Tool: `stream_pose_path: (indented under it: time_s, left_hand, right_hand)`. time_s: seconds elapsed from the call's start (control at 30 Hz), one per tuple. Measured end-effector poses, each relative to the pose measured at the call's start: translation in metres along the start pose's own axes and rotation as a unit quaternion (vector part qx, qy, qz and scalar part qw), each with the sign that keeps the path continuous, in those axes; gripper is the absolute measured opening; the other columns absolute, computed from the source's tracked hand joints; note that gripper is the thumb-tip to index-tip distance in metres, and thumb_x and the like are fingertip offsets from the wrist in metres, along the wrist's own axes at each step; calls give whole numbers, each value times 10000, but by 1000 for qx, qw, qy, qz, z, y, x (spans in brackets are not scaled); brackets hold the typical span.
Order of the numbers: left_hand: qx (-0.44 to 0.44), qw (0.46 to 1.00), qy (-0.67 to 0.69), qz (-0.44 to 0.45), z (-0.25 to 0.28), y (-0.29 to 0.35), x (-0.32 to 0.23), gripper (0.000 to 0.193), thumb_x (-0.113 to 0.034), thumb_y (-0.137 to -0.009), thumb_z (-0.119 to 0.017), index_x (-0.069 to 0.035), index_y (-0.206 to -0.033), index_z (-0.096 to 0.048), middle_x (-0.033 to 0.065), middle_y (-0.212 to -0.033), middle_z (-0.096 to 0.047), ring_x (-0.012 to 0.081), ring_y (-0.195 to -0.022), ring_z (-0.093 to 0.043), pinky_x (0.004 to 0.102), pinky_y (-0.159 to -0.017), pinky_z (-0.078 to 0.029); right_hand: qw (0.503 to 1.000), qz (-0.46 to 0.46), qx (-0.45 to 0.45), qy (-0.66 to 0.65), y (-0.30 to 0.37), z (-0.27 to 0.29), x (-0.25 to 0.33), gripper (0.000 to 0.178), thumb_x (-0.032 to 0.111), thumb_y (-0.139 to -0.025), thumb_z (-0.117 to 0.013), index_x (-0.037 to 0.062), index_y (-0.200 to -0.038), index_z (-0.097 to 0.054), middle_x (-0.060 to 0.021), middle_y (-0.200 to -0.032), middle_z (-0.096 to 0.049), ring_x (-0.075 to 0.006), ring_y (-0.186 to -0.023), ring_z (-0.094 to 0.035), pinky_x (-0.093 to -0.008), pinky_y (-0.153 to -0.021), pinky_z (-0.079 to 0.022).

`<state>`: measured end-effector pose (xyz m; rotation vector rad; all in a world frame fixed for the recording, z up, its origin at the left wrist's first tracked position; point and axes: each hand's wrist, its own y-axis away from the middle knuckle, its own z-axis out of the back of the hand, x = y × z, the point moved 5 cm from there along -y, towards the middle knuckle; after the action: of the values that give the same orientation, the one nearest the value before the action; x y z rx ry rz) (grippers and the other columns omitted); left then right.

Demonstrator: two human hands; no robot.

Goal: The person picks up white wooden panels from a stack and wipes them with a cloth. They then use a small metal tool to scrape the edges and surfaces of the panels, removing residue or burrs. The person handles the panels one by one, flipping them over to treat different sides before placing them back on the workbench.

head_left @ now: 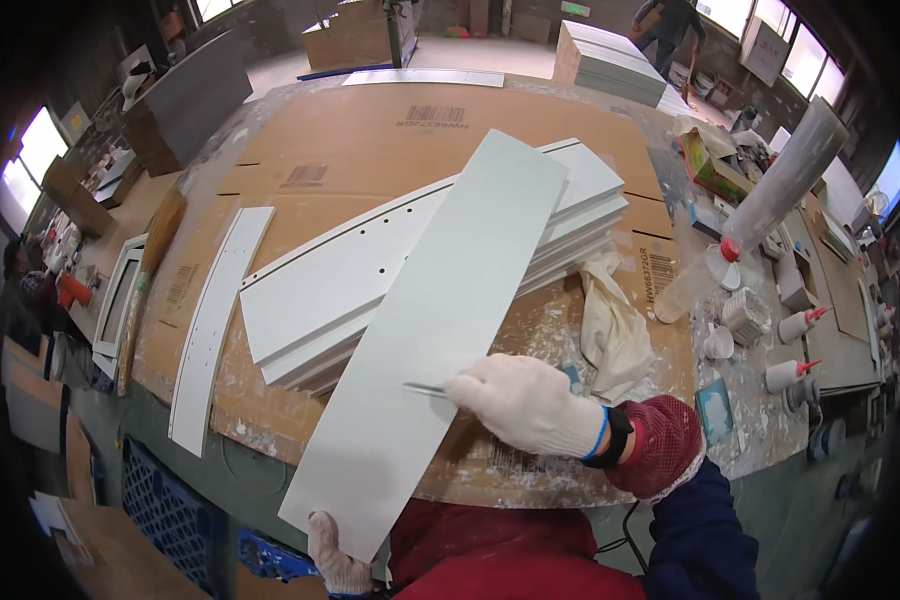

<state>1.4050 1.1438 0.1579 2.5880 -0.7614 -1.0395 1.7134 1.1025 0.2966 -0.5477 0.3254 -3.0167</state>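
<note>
A long pale grey-white board slants across the view, resting over a stack of white panels with small holes along one edge. My left hand, in a white knit glove, grips the board's near end with the thumb on top. Over the board's right edge, my right hand is closed in a white glove with a blue cuff. A thin metal tool sticks out of its fingers toward the board's face; its exact kind I cannot make out.
Cardboard covers the table. A narrow drilled white strip lies left, a cream cloth right. Beyond it stand a clear red-capped bottle, red-tipped glue bottles and a plastic-film roll. Another person stands far right.
</note>
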Motion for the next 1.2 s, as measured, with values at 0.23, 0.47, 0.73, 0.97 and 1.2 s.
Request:
stream_pose_path:
  time_s: [0.23, 0.47, 0.73, 0.97, 1.2]
  left_hand:
    - [-154, 984, -90, -3, -10, 11, -4, 475, -295, -960, -521, 8, -1317, -441, 208, -1248, -556, 360, -1105, -568, 507, -871, -523]
    - [-124, 975, -181, -31, 8, 16, -4, 538, -368, -967, -479, 20, -1334, -417, 212, -1258, -549, 355, -1079, -582, 500, -881, -510]
    - [-148, 982, -119, 17, 37, 10, 0, 618, -419, -944, -509, 22, -1361, -394, 193, -1327, -507, 331, -1182, -524, 467, -1006, -438]
    - [-153, 985, -75, 21, 22, 11, -2, 610, -387, -934, -544, -8, -1383, -378, 181, -1355, -485, 327, -1210, -504, 506, -1022, -419]
    - [-119, 990, 3, 69, 23, 8, 11, 565, -342, -952, -523, -20, -1391, -374, 183, -1373, -468, 339, -1233, -481, 522, -1034, -405]
  right_hand:
    - [994, 75, -77, 37, -31, 0, -36, 81, 134, -795, -582, 96, -865, -569, -78, -770, -576, -237, -710, -622, -346, -590, -506]
    - [951, -204, -215, 91, -56, 80, -212, 104, 131, -812, -598, 74, -898, -610, -138, -790, -625, -316, -699, -620, -397, -632, -503]
    - [907, -347, -236, 40, -54, 123, -259, 173, 161, -856, -595, 49, -984, -631, -143, -851, -652, -274, -784, -650, -365, -727, -501]
    - [991, -79, -51, 96, -105, 70, -146, 91, 119, -830, -597, 99, -915, -625, -87, -806, -629, -261, -772, -634, -359, -676, -508]
    - [907, -320, -128, 244, -100, 134, -289, 204, 220, -880, -555, 48, -982, -595, -204, -926, -631, -382, -912, -609, -444, -770, -479]
